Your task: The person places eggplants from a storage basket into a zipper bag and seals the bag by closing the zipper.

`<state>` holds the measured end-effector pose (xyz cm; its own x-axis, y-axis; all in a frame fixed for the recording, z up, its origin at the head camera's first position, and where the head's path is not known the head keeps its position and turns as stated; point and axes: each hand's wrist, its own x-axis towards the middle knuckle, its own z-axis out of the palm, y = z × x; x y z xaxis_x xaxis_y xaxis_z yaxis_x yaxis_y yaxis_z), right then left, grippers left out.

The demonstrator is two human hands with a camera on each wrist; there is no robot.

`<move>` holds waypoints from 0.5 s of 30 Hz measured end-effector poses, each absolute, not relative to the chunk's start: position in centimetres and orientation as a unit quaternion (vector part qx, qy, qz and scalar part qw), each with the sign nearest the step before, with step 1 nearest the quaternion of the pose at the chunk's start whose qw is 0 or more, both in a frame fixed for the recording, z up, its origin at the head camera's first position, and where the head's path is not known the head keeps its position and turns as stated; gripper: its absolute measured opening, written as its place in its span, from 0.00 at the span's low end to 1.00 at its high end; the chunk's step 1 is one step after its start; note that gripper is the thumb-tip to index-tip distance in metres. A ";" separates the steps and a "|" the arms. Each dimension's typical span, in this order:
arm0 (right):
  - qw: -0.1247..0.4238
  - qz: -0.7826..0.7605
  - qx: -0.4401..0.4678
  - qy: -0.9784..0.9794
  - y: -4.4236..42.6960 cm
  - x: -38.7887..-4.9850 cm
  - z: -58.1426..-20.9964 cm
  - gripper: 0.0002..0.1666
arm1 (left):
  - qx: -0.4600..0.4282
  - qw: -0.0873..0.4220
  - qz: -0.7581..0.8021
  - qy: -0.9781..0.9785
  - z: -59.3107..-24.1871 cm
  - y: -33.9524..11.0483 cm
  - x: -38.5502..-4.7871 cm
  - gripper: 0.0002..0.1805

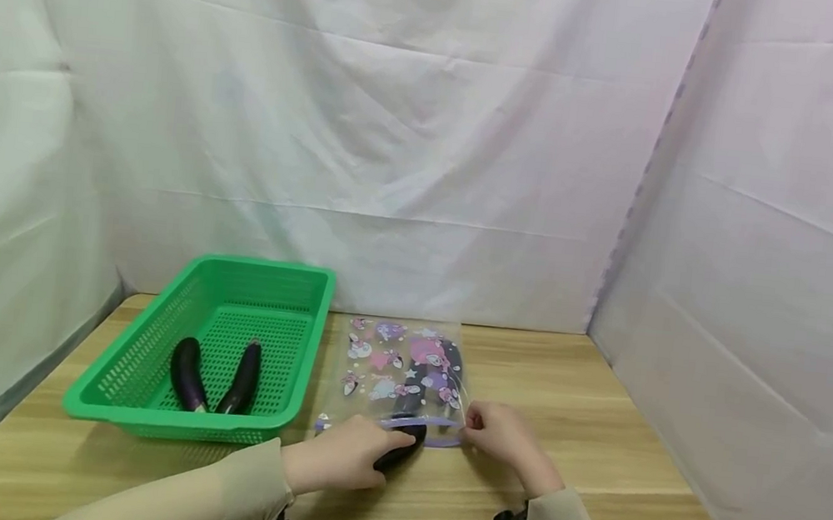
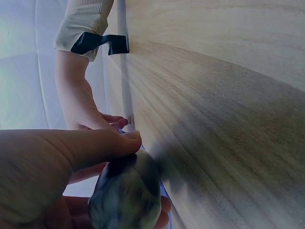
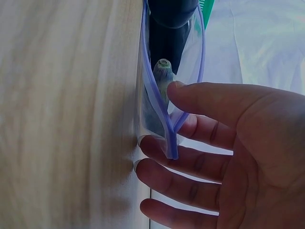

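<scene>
My left hand [image 1: 345, 456] grips a dark purple eggplant [image 1: 404, 453], whose far end is at the mouth of a clear zip bag [image 1: 361, 401] printed with pink and purple cartoons. The left wrist view shows the thumb along the near end of this eggplant [image 2: 125, 198]. At the bag's right corner, my right hand [image 1: 506, 438] pinches the edge of the mouth between thumb and index finger. The purple zip strips [image 3: 155, 88] stand apart in the right wrist view. Inside the bag lies another eggplant [image 3: 163, 76], stem end toward the opening, partly hidden by the print.
Left of the bag stands a green perforated basket [image 1: 183, 420] with two eggplants, a left one [image 1: 187, 373] and a right one [image 1: 244, 379]. All rests on a wooden table [image 1: 634, 499]. White cloth [image 1: 425, 169] hangs behind and at both sides.
</scene>
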<state>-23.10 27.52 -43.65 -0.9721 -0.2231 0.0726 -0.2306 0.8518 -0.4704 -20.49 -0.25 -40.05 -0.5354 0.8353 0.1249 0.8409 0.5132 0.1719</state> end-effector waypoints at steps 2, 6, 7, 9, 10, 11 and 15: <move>0.012 0.242 0.121 -0.963 27.6 -23.1 -43.7 0.12 | -0.477 0.012 -0.109 -0.872 -40.1 -0.1 -20.6 0.32; 0.022 0.235 0.129 -0.963 27.7 -23.1 -43.8 0.12 | -0.471 0.010 -0.117 -0.875 -40.3 0.3 -20.8 0.33; 0.022 0.237 0.132 -0.962 27.4 -23.1 -43.9 0.12 | -0.467 0.009 -0.118 -0.876 -40.3 0.1 -20.8 0.33; 0.021 0.240 0.136 -0.961 27.1 -23.2 -44.1 0.12 | -0.462 0.011 -0.119 -0.879 -40.4 -0.1 -20.8 0.33; 0.021 0.242 0.136 -0.960 27.0 -23.2 -44.1 0.12 | -0.460 0.014 -0.120 -0.880 -40.5 -0.1 -20.8 0.33; 0.021 0.244 0.134 -0.960 27.0 -23.2 -44.1 0.12 | -0.460 0.018 -0.120 -0.880 -40.5 -0.1 -20.9 0.33; 0.025 0.248 0.132 -0.960 27.3 -22.9 -44.0 0.13 | -0.463 0.027 -0.120 -0.878 -40.7 0.3 -21.1 0.33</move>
<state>-22.94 27.29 -44.04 -0.9639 -0.2408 0.1135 -0.2656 0.8426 -0.4685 -21.15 0.26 -40.74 -0.5702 0.8062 0.1579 0.8190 0.5429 0.1854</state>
